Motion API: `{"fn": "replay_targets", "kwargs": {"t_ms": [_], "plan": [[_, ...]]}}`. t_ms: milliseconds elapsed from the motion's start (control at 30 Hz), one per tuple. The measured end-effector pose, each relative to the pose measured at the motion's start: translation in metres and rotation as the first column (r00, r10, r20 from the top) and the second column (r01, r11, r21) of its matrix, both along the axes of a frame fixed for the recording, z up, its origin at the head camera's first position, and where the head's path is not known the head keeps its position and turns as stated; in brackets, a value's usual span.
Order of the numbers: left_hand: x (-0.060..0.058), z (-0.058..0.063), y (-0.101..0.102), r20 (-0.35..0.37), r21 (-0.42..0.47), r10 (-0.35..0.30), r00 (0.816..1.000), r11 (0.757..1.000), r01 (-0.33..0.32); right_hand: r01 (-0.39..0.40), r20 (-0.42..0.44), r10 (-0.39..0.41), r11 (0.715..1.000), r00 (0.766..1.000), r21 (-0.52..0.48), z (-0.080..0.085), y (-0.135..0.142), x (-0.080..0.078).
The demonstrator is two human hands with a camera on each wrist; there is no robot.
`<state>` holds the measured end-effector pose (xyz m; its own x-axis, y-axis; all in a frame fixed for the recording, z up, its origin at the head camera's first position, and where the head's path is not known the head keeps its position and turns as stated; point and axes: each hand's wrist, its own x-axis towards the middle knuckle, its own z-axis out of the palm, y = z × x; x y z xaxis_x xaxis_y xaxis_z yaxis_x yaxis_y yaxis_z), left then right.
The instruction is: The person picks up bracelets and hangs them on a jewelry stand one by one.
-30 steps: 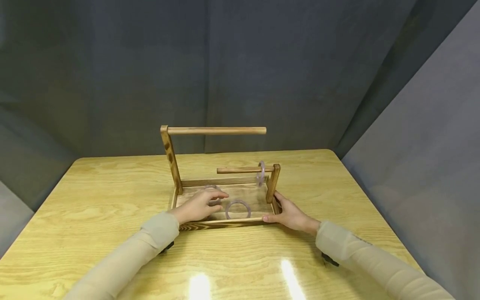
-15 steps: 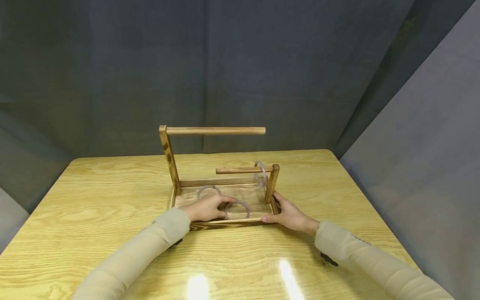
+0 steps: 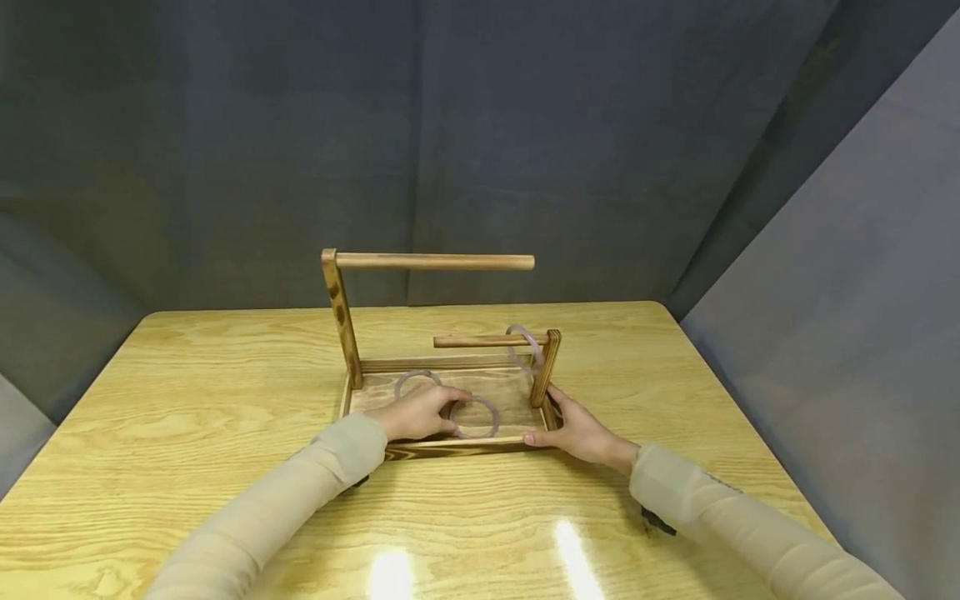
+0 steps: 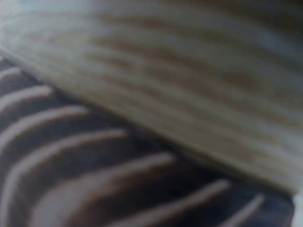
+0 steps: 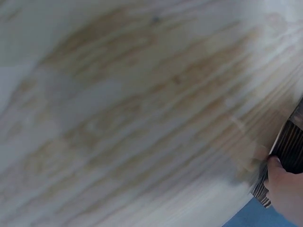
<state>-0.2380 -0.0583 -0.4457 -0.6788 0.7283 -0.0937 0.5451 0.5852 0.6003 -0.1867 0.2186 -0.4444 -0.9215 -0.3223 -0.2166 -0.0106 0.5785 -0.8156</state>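
A wooden rack has a shallow tray base (image 3: 495, 385), a tall post with a long upper rod (image 3: 435, 262) at left and a short post with a lower rod (image 3: 472, 341) at right. One pale purple translucent bangle (image 3: 515, 332) hangs tilted on the lower rod beside its post. Inside the tray, my left hand (image 3: 417, 413) pinches the left edge of a second bangle (image 3: 496, 417). Behind that hand lies a third bangle (image 3: 408, 377), partly hidden. My right hand (image 3: 583, 431) grips the tray's front right corner, thumb on the front rim.
The rack stands on a light wood-grain table (image 3: 225, 367). Dark grey cloth (image 3: 480, 150) hangs behind the table, and a lighter grey panel (image 3: 847, 275) rises at the right. The left wrist view holds only blurred wood close up.
My left hand has moved right and down from over the rear bangle to the front one and taken its left edge. The hanging bangle has turned and tilted. The right hand stays put.
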Motion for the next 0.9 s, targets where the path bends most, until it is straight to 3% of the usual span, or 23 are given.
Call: {"fn": "replay_targets", "kwargs": {"t_ms": [467,733,900], "plan": [[0.002,-0.003,0.005,-0.117,0.019,0.079,0.99,0.997,-0.077,0.009,0.007,-0.009,1.0,1.0,-0.013,0.001,0.0,0.002],[0.001,-0.001,0.006,-0.118,0.011,0.057,0.991,0.998,-0.056,0.008,0.005,-0.007,1.0,1.0,-0.012,0.0,0.0,0.001],[-0.001,0.001,0.011,-0.062,-0.014,0.021,0.998,1.0,-0.022,0.013,0.01,-0.012,1.0,1.0,-0.012,0.001,-0.001,0.001]]}}
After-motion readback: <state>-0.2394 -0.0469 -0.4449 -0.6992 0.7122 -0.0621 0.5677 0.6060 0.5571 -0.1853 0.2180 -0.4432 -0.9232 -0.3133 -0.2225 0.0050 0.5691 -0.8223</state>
